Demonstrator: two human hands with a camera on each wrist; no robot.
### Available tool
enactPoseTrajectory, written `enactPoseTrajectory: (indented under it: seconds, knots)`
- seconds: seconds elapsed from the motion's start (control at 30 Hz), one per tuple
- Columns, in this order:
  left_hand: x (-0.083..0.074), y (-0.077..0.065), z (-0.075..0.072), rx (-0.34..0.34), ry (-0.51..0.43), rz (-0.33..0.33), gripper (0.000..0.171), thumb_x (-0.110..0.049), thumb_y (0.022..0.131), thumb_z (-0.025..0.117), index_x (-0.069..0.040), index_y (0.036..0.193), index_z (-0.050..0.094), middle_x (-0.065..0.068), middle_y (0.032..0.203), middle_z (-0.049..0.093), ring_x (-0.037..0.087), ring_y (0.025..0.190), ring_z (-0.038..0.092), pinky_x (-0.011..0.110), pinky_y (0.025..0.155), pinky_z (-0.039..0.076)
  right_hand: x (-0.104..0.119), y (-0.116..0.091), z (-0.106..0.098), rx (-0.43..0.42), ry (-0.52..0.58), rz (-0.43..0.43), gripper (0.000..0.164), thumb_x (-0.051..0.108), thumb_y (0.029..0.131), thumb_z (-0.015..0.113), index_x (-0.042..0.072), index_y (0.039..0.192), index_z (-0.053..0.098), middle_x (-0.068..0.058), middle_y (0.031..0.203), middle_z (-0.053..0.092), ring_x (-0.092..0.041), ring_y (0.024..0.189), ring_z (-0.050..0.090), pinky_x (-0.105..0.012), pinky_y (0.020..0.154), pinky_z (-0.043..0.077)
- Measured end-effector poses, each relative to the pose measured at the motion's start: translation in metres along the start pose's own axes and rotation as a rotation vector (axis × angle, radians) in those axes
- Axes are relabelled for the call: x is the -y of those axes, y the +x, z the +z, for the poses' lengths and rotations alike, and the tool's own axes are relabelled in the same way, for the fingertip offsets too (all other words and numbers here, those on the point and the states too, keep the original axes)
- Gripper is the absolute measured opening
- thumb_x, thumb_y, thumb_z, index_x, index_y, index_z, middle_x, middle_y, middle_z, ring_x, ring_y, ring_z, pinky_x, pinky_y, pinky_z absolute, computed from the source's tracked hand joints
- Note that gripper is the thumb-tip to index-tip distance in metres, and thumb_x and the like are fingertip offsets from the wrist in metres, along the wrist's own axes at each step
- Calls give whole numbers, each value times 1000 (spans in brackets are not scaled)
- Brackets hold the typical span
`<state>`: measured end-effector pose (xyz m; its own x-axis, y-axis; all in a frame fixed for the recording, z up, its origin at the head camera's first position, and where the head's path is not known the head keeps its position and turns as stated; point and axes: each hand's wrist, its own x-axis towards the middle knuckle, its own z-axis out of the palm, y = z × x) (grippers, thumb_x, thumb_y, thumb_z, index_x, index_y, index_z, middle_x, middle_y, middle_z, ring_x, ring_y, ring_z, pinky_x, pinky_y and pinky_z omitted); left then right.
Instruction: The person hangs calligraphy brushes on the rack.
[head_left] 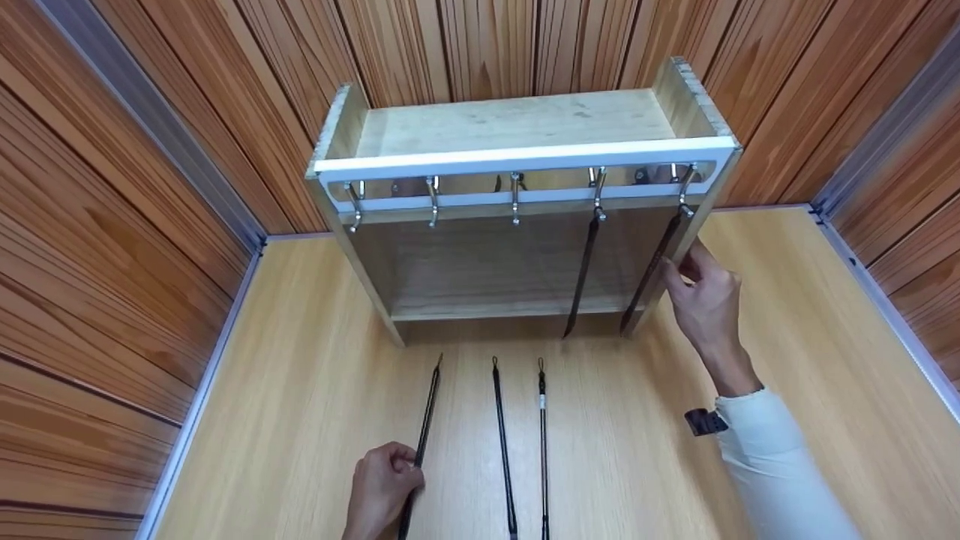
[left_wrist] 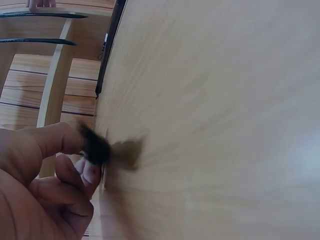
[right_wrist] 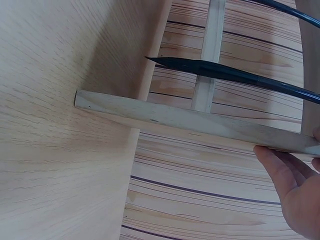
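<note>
Near the front, my left hand (head_left: 382, 480) pinches a dark calligraphy brush (head_left: 429, 405) between thumb and fingers, its loop end toward the rack. The left wrist view shows its blurred tip (left_wrist: 129, 152) close over the table. My right hand (head_left: 705, 300) grips the right side panel of a wooden rack (head_left: 517, 124). In the right wrist view, its fingers (right_wrist: 280, 172) touch the panel's outer face. Two brushes hang tip down from the two rightmost hooks: one brush (head_left: 583, 270) inward, the other brush (head_left: 651, 281) beside my right thumb.
Two more brushes, a middle brush (head_left: 502, 435) and a right brush (head_left: 543, 442) with a pale band, lie on the wooden table (head_left: 300, 420). The rack's white rail (head_left: 525, 156) carries several metal hooks. Wood-plank walls (head_left: 97, 225) enclose the table at the back and sides.
</note>
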<state>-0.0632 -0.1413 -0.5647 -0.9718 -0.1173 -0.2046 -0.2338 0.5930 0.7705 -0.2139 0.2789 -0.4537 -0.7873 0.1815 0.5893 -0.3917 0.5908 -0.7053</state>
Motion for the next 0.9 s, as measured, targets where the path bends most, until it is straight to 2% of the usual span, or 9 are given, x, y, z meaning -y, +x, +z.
enactPoseTrajectory:
  seconds: [0.23, 0.5, 0.7, 0.9]
  knots:
    - [-2, -1, -2, -45, -44, 52, 15, 5, 71, 65, -1, 85, 68, -3, 67, 57, 12, 62, 53, 24, 56, 43, 0, 0, 0, 3, 6, 12, 29, 0, 95, 63, -5, 123, 65, -21, 112, 70, -37, 100, 69, -12, 82, 49]
    - [-12, -2, -5, 1, -130, 90, 19, 8, 74, 60, 2, 92, 63, -1, 71, 54, 12, 64, 50, 21, 55, 40, -1, 1, 4, -15, -10, -7, 20, -4, 92, 62, -7, 112, 67, -19, 99, 73, -36, 88, 70, -8, 76, 47]
    - [-25, 0, -5, 1, -171, 152, 19, 6, 74, 58, -2, 92, 60, 0, 75, 55, 11, 65, 48, 20, 54, 38, -3, 0, 5, -29, -2, -25, 25, -2, 94, 61, -6, 118, 66, -18, 108, 72, -36, 97, 69, -10, 79, 48]
    - [-35, 1, -3, 3, -223, 236, 19, 8, 75, 61, -2, 91, 60, 1, 77, 57, 11, 69, 53, 20, 59, 43, -5, 0, 6, -42, -2, -19, 27, -2, 93, 61, -6, 120, 66, -19, 110, 71, -35, 100, 68, -10, 78, 48]
